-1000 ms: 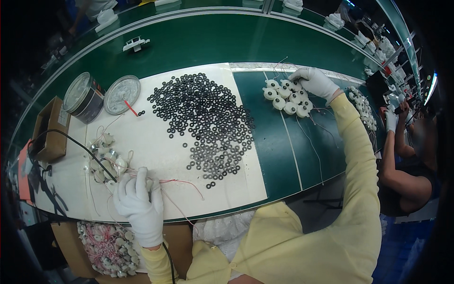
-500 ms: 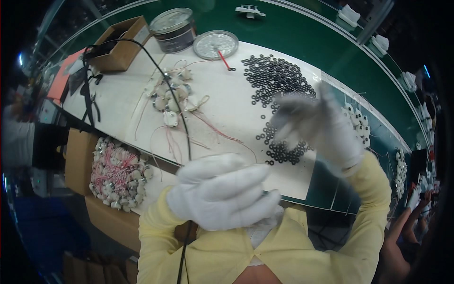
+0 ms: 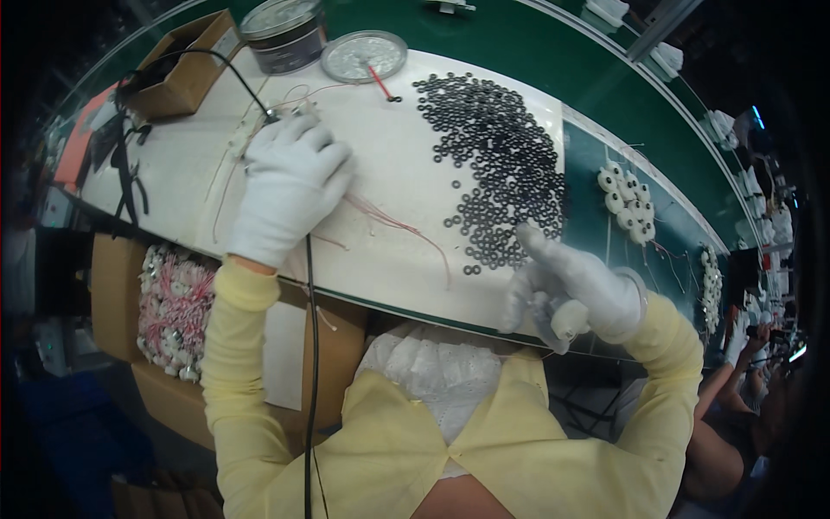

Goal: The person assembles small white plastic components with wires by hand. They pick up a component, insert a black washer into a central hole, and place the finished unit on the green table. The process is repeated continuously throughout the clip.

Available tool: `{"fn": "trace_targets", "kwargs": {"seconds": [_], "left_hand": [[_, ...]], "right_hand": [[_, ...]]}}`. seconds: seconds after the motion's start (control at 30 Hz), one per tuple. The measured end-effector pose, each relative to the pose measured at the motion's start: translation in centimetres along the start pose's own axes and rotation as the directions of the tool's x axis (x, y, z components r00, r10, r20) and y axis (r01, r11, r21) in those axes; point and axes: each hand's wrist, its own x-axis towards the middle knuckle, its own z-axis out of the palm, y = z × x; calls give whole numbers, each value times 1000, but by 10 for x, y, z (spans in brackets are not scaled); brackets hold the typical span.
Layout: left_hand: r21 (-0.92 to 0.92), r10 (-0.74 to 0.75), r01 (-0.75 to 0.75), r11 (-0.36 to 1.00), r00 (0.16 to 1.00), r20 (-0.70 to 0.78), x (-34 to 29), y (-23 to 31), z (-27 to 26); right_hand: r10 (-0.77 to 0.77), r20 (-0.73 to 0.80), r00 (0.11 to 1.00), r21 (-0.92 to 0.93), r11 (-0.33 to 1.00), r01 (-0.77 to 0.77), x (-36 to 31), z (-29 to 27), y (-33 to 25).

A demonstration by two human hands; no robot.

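Observation:
My left hand [image 3: 292, 186], in a white glove, is over the cluster of white wired parts at the left middle of the table and hides most of it. Its fingers bend downward, tips out of sight, so what they grip cannot be seen. A black cable [image 3: 311, 346] runs up to this hand and passes out of view beneath it. Low by the table's front edge, my gloved right hand [image 3: 575, 290] holds a small round white part [image 3: 569, 321] in curled fingers. Beyond that hand spreads a heap of small black rings [image 3: 493, 147].
Behind stand a metal tin [image 3: 283, 39], a round silver lid [image 3: 365, 55] with a red stick [image 3: 380, 84], and an open cardboard box [image 3: 186, 73]. Pliers [image 3: 134, 186] lie left. White parts [image 3: 628, 203] sit right; a carton of wired parts [image 3: 177, 307] is below left.
My left hand has gone from in front of my body up and left to the white parts. My right hand has dropped from the black rings toward the front edge. The view has shifted.

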Motion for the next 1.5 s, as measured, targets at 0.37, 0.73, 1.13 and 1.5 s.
{"fn": "trace_targets", "kwargs": {"seconds": [0.37, 0.73, 1.13, 1.5], "left_hand": [[57, -52, 46, 997, 994, 98, 3, 5, -2], [46, -60, 53, 998, 987, 152, -8, 8, -13], [-92, -59, 75, 993, 985, 165, -9, 43, -25], [-189, 32, 2, 982, 984, 177, -18, 49, -21]], "right_hand": [[-789, -421, 446, -822, 541, 180, -7, -54, 95], [-754, -402, 520, -829, 540, 142, -13, -67, 112], [-845, -273, 459, -851, 435, 295, 8, -81, 88], [-918, 34, 396, -968, -128, -215, 8, -65, 66]]}}
